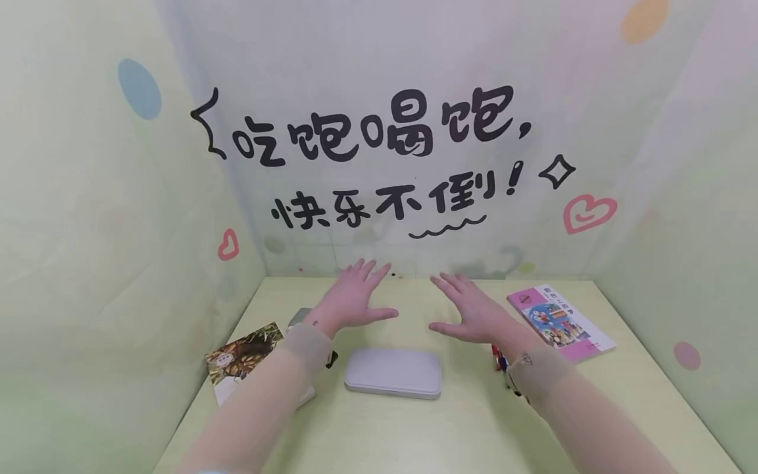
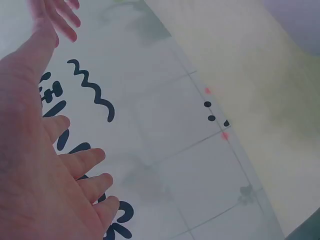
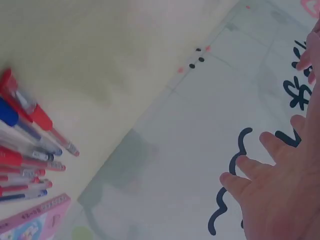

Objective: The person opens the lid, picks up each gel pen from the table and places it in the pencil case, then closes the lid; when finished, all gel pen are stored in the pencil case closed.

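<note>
Picture book (image 1: 245, 355): on the table's (image 1: 385, 434) left, partly behind the left forearm (image 1: 263, 395).
Case (image 1: 393, 374): pale, flat, lying mid-table between the forearms.
Pens (image 3: 30, 161): red and blue, near the right forearm (image 1: 580, 401) (that wrist's view shows them best).
Left hand (image 1: 355, 297): raised beyond the case, fingers spread, unclenched.
Right hand (image 1: 474, 309): likewise spread, well apart from the left.
Pink book (image 1: 556, 322): flat, table's right.
Wall (image 1: 355, 59): behind everything, black writing.

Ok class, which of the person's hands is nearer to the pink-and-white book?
Right. In the head view, the right hand is left of the pink-and-white book, not touching it; the left hand is farther left, beyond the right hand.
</note>
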Demonstrator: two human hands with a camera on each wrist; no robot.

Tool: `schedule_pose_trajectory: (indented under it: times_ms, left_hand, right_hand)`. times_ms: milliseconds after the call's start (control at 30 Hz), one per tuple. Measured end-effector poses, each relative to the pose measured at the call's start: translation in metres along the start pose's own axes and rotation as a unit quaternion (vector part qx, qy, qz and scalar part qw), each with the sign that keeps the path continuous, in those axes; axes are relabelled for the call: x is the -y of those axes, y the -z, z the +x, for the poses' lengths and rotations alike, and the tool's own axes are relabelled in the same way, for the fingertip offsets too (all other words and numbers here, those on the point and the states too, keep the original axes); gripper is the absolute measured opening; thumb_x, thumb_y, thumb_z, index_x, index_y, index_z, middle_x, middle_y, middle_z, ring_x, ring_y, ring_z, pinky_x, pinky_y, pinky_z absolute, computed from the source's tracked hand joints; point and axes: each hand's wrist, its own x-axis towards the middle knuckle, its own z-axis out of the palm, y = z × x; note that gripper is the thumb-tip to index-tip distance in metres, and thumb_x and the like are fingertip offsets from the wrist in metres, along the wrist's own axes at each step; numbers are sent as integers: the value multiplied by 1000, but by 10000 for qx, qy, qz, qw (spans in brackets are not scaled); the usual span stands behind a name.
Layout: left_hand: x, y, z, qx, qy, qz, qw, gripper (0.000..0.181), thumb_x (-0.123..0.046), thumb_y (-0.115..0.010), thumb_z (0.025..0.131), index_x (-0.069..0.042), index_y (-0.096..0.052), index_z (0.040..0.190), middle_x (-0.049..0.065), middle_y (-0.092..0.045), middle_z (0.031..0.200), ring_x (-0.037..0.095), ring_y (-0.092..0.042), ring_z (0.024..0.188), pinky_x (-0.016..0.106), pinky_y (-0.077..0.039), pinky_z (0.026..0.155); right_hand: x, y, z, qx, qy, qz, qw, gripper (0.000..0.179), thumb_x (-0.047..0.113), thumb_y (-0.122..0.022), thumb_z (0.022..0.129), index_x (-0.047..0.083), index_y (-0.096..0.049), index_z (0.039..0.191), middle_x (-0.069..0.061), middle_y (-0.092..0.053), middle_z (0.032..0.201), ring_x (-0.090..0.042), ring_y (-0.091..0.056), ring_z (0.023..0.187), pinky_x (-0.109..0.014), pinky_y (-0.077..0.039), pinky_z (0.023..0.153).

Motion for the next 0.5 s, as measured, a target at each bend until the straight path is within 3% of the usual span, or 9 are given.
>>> schedule_pose_trajectory:
  times_ms: [167, 300, 500]
  left_hand:
    - [-3, -24, -17, 128, 281, -502, 9983, 110, -82, -67, 92, -32, -20, 178, 15, -24, 184, 45, -26, 170, 66, -33, 135]
    - [-7, -45, -33, 292, 562, -900, 9939, 113, -82, -70, 90, -35, -17, 178, 13, -22, 185, 42, -26, 171, 66, -37, 133]
    - [-13, -70, -57, 433, 866, -1265, 9872, 114, -82, -73, 87, -36, -20, 177, 13, -26, 184, 42, -27, 170, 68, -42, 129]
  right_hand:
    - [17, -23, -10, 227, 100, 402, 9989, 93, 65, -75, 97, 21, -41, 171, -20, -39, 177, -48, -45, 159, -72, -44, 125]
    - [25, -44, -21, 505, 77, 674, 9964, 90, 64, -78, 96, 27, -43, 170, -18, -38, 178, -47, -45, 159, -72, -45, 124]
    - [27, -72, -38, 612, 57, 994, 9931, 92, 61, -84, 90, 27, -48, 167, -20, -39, 177, -51, -45, 157, -75, -45, 123]
